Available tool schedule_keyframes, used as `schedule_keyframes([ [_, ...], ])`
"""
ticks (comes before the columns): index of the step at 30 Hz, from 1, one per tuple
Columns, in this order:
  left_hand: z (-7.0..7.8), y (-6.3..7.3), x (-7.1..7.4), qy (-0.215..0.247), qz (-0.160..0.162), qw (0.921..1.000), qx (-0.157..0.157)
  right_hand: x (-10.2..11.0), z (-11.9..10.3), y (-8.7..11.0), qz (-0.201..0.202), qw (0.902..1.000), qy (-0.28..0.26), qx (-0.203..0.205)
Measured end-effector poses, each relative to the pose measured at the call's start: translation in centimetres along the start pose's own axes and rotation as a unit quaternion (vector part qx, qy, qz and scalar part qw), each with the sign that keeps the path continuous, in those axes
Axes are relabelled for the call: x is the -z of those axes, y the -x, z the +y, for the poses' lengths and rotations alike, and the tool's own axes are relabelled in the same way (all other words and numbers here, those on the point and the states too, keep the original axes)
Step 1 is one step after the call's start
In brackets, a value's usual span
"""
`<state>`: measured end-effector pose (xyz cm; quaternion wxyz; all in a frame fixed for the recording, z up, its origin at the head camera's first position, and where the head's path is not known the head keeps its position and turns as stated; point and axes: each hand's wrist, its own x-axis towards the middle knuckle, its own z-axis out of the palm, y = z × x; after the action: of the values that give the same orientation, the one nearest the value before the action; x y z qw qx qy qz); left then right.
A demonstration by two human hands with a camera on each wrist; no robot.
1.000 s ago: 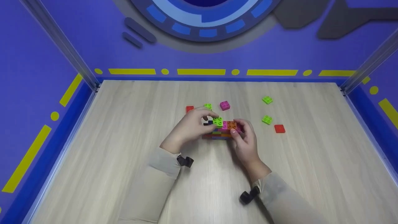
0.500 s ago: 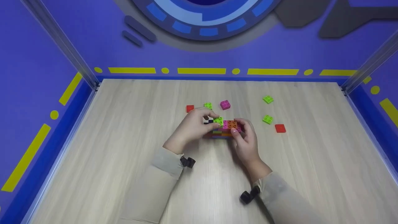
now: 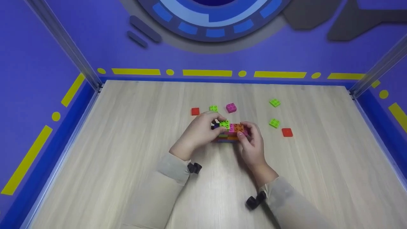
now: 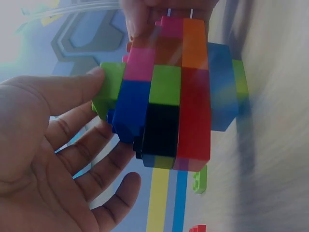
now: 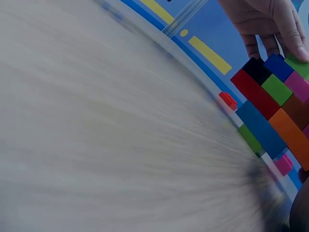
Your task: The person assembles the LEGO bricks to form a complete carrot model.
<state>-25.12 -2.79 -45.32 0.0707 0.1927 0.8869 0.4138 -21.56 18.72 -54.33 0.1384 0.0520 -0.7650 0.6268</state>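
A block of stacked toy bricks [image 4: 195, 106] in blue, black, red, orange, brown, pink and green stands between both hands. My left hand [image 3: 203, 129] pinches a green brick [image 3: 224, 124] at the top left of the stack, thumb on the near side and forefinger behind. In the left wrist view this green brick [image 4: 112, 82] sits right against a blue brick [image 4: 133, 106]; the other fingers spread behind. My right hand [image 3: 253, 145] grips the right end of the stack, with the thumb on the near face beside an orange-brown brick [image 3: 238, 128]. Its fingers partly hide that end.
Behind the stack lie a red brick [image 3: 195, 111], a green brick [image 3: 213, 108] and a magenta brick [image 3: 231, 107]. Two green bricks, one farther back [image 3: 275, 102], and a flat red brick [image 3: 287, 132] lie to the right. A blue wall [image 3: 206, 60] borders the table's far edge.
My left hand and forearm have shifted slightly right, still pinching the green brick on top. The right hand keeps its grip on the stack. The loose bricks have stayed put.
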Motion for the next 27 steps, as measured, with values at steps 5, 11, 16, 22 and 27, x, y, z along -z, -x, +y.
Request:
schedule_keyframes([
  [5,0.1,-0.3,0.4,-0.013,-0.002,0.9999,-0.006,-0.2,-0.2,-0.6,0.009,0.9996,-0.025,-0.009],
  [11,-0.1,-0.4,0.7,-0.017,0.002,0.9998,0.004,0.7,-1.1,-2.5,0.025,0.9952,-0.064,-0.070],
  [16,-0.2,-0.5,0.1,-0.027,0.001,0.9996,-0.002,2.8,-1.6,-5.6,0.021,0.9895,-0.026,-0.140],
  [22,0.0,-0.3,-0.3,-0.026,0.002,0.9996,0.009,5.5,-1.4,-9.9,-0.081,0.9729,0.089,-0.198],
  [27,0.4,-0.1,-0.2,-0.042,-0.003,0.9990,0.012,6.0,-0.8,-12.5,-0.150,0.9605,0.162,-0.169],
])
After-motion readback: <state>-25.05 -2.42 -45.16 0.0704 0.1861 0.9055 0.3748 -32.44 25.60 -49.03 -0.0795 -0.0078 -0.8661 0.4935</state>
